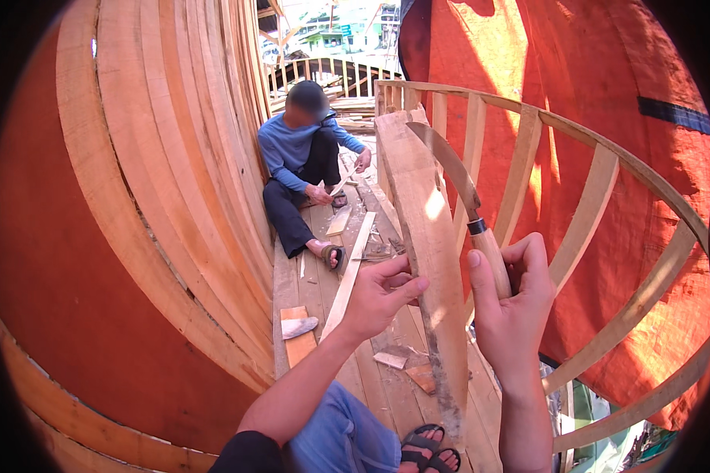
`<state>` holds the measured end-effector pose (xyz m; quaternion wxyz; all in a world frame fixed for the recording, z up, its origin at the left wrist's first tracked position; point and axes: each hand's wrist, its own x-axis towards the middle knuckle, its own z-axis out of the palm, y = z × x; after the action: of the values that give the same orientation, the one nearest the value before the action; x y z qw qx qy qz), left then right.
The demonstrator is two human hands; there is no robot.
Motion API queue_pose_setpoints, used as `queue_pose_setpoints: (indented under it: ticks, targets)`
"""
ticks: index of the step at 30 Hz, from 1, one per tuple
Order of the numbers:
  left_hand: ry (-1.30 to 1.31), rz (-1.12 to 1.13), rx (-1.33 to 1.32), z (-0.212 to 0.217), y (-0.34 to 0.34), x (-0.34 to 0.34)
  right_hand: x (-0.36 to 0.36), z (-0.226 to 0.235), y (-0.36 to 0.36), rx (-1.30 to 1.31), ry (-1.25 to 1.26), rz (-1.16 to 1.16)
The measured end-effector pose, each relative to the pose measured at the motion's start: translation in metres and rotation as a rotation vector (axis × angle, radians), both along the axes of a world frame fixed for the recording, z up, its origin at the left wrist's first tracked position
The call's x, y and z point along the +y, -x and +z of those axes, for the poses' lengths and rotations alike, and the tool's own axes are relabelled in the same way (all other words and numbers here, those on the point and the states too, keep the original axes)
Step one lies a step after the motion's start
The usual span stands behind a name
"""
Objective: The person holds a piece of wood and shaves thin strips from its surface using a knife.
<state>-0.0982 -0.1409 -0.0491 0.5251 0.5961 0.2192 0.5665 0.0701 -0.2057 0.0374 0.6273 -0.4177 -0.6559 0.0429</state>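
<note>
My right hand (513,296) is closed round the pale wooden handle of a curved machete (454,169), its blade pointing up and away to the left. A long wooden plank (434,252) stands tilted in front of me, its lower end down by my sandals. The blade overlaps the plank's upper part in view; whether they touch I cannot tell. At the plank's left edge, my left hand (379,299) grips it, the thumb on the near face and the other fingers partly hidden.
A person in a blue top (300,150) sits ahead on the left, holding a thin strip of wood. Offcuts and a long pale slat (351,272) lie on the plank floor (371,378). A planked wall (173,158) rises left; a curved railing (599,189) and orange tarp (647,236) stand right.
</note>
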Motion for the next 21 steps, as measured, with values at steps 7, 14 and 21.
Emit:
queue_pose_setpoints:
  ticks: [7,14,21]
  targets:
    - [0.011,-0.002,0.015,-0.003,0.003,0.002,-0.002,-0.005,0.009,-0.035,0.013,-0.039]
    - [-0.038,0.004,0.035,-0.004,0.004,0.005,-0.007,-0.014,0.012,-0.069,0.022,-0.062]
    - [-0.016,0.023,0.006,-0.007,0.002,0.007,-0.014,-0.026,0.015,-0.054,0.057,-0.062]
